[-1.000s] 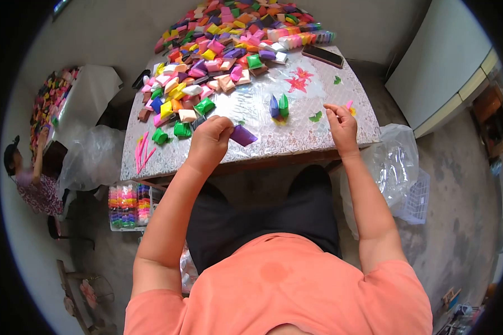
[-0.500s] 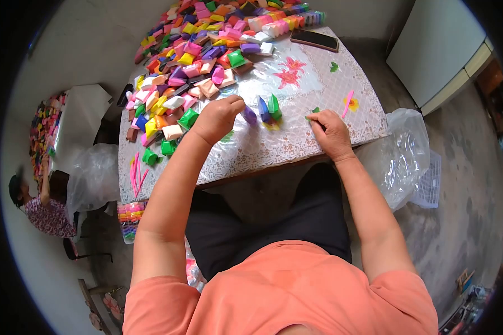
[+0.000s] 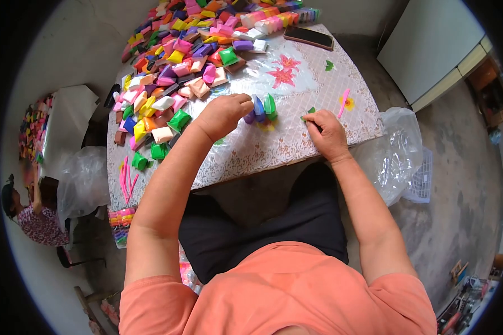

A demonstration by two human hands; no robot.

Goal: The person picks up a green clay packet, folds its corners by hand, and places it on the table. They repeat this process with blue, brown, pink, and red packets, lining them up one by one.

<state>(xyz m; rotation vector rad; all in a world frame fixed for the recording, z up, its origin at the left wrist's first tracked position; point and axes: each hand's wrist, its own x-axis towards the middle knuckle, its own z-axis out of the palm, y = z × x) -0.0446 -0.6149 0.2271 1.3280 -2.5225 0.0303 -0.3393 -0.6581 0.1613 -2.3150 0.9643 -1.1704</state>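
Note:
My left hand (image 3: 224,115) is over the table with its fingers closed at the upper edge of a small purple clay packet (image 3: 249,117). Right beside that packet stand a blue packet (image 3: 259,108) and a green packet (image 3: 270,106), all in a short row on edge. Over on the right, my right hand (image 3: 326,134) rests near the table's front edge, fingers curled together next to a printed green leaf. Whatever its fingers may hold is hidden.
A large heap of colourful wrapped packets (image 3: 176,67) covers the table's left and back. A phone (image 3: 309,37) lies at the back right. Pink strips (image 3: 127,180) lie front left, another pink strip (image 3: 344,103) at right. A plastic bag (image 3: 394,159) hangs beside the table. Another person (image 3: 39,223) sits far left.
My left hand has moved slightly right relative to the table, and the purple packet now stands closer against the blue one. My right hand stays in place. The whole view has shifted slightly.

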